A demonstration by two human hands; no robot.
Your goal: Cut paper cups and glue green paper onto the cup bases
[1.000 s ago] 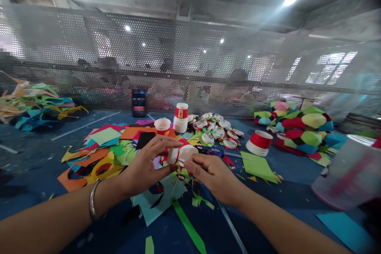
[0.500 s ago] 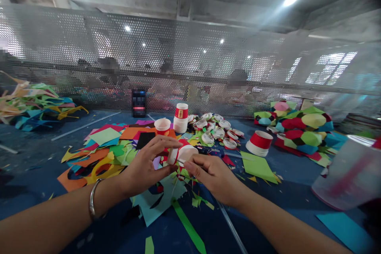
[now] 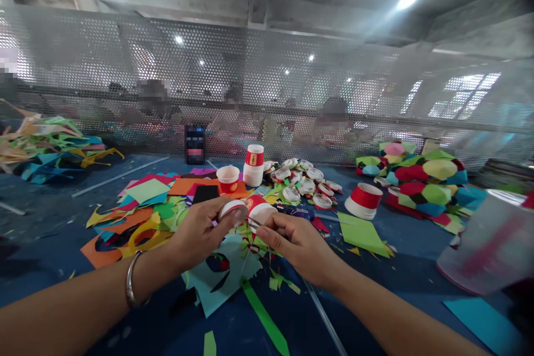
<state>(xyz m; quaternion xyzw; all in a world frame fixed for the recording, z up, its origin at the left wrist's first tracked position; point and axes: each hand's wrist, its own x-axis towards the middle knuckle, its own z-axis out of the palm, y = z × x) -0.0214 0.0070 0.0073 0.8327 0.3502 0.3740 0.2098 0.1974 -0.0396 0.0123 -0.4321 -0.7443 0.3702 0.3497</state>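
Note:
My left hand [image 3: 201, 229] pinches a round white piece with a red edge [image 3: 232, 211], which looks like the cut end of a paper cup. Just right of it is a red and white paper cup [image 3: 259, 210], tilted on its side. I cannot tell whether the two pieces are fully apart. My right hand [image 3: 290, 242] is closed on scissors [image 3: 252, 223]; only a thin metal blade shows, against the cup, and the handles are hidden in my fingers. Pale blue paper [image 3: 223, 283] with a cut-out lies below my hands.
Behind my hands stand a paper cup [image 3: 228, 178], a cup stack [image 3: 253, 166] and a heap of cut cup pieces [image 3: 306, 178]. Coloured paper scraps [image 3: 146, 222] spread leftward. Another red-banded cup [image 3: 364, 200] and a translucent container [image 3: 486, 245] are at right. A phone [image 3: 194, 144] leans against the perforated screen.
My left hand has turned and closed around the round end piece, moving it left from the cup. More of the cup's red side now shows. My right hand has barely moved.

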